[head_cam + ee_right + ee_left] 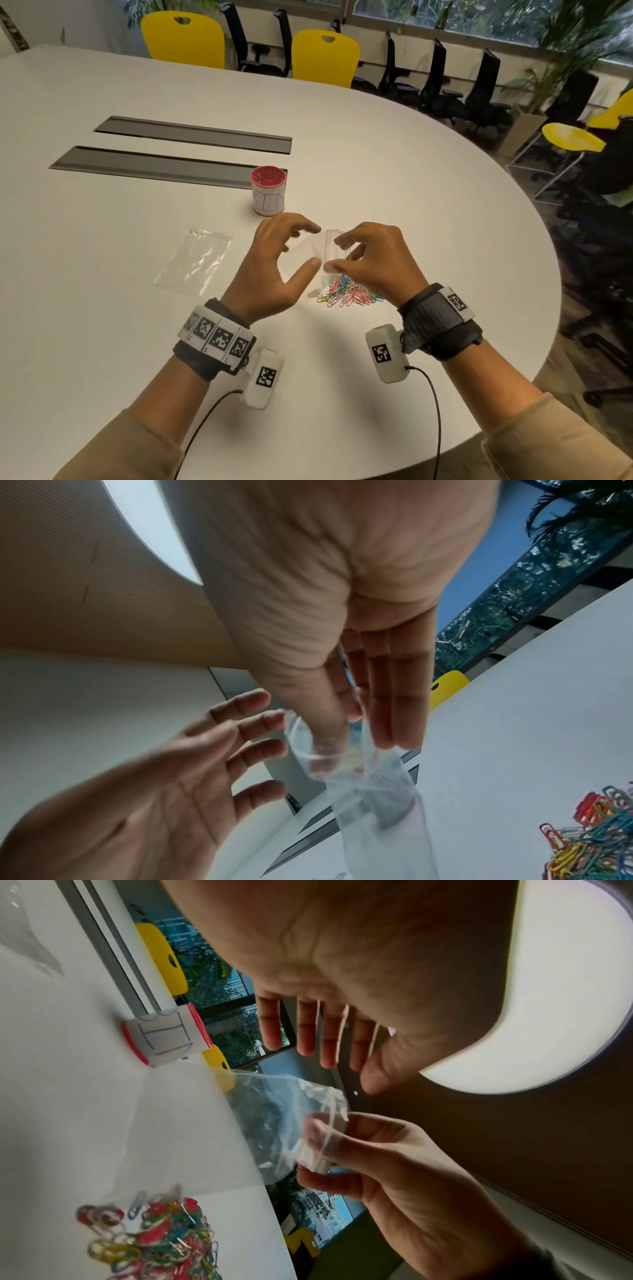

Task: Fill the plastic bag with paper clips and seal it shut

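Presently noted: right hand (373,260) pinching the plastic bag (318,250) at its mouth, thumb on one side and fingers on the other, with the bag raised off the table (102,240) and hanging between the two hands. Judged to be gripped at the top edge so as to leave the body free and bring the opening within reach of the other hand. Left hand (274,267) found open, fingers spread and gripping nothing, just beside the bag on its left; thumb close to the plastic, contact not confirmable. Likely poised there to take the opposite lip and pull the mouth apart, a job poorly done with one hand on film this thin and limp. Bag apparently empty; some colour visible through it in the right wrist view, possibly only the pile behind. Paper clips (346,294) lying in a loose multicoloured heap on the table directly below and just nearer than the right hand, close enough for scooping without shifting the bag far. Second clear bag (195,260) lying flat to the left of the left hand, well apart and untouched, presumably spare. Red-rimmed cup (269,192) with a paper label standing beyond the left hand, upright. Filling not yet begun; sealing not yet due. Main risk judged: mouth collapsing or slipping from the pinch under the weight of clips.
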